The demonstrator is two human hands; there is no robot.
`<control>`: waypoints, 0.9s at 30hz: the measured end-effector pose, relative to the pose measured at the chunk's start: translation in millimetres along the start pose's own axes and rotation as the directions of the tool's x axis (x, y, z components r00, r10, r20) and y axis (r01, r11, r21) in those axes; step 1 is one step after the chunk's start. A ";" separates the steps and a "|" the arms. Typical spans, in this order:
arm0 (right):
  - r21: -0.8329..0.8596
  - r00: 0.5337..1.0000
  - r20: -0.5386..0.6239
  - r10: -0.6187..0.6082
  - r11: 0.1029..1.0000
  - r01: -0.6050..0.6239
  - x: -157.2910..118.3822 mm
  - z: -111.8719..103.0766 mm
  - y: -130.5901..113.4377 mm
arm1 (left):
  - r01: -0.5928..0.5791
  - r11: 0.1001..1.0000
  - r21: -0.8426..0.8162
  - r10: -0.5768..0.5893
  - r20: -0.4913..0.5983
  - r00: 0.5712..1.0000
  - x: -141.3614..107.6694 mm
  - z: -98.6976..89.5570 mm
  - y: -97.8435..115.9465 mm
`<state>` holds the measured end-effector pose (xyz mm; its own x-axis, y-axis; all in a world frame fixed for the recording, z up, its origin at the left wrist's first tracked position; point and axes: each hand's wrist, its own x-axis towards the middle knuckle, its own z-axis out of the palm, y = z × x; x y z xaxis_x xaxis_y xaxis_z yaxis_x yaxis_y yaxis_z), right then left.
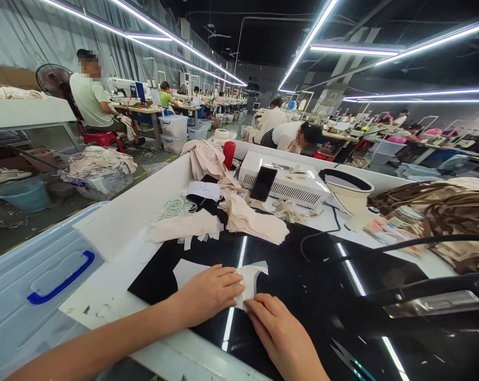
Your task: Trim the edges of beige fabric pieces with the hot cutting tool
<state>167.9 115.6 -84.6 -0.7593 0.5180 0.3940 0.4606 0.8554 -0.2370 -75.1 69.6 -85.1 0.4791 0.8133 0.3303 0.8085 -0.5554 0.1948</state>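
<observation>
A pale cut fabric piece (pixel 249 279) lies on the glossy black board (pixel 287 286), with a whiter layer showing along its edges. My left hand (pixel 210 290) rests flat across it, fingers stretched out and together, covering its middle. At its lower right edge, the bent fingers of my right hand (pixel 277 325) pinch the fabric; the thumb is mostly hidden. Just beyond lie a stack of cream fabric pieces (pixel 257 219) and a second pile of cream pieces with white backing (pixel 184 226).
A dark clamp-like arm (pixel 430 307) with a cable reaches in from the right. Scissors (pixel 348 360) lie at lower right. Behind are a phone (pixel 263 183), a white vented box (pixel 287 177) and brown strips (pixel 441 211). A blue-handled plastic bin (pixel 45 254) stands left; people sit farther off.
</observation>
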 end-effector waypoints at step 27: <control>-0.227 0.977 -0.113 0.180 0.953 -0.202 28.2 8.9 30.1 | -0.019 0.994 -0.107 0.026 0.063 0.998 -15.3 -12.6 -5.9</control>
<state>156.3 156.0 -88.6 -0.6071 0.6597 0.4430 0.6962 0.7103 -0.1038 -91.5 58.3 -79.7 0.5203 0.8081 0.2763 0.7582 -0.5860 0.2860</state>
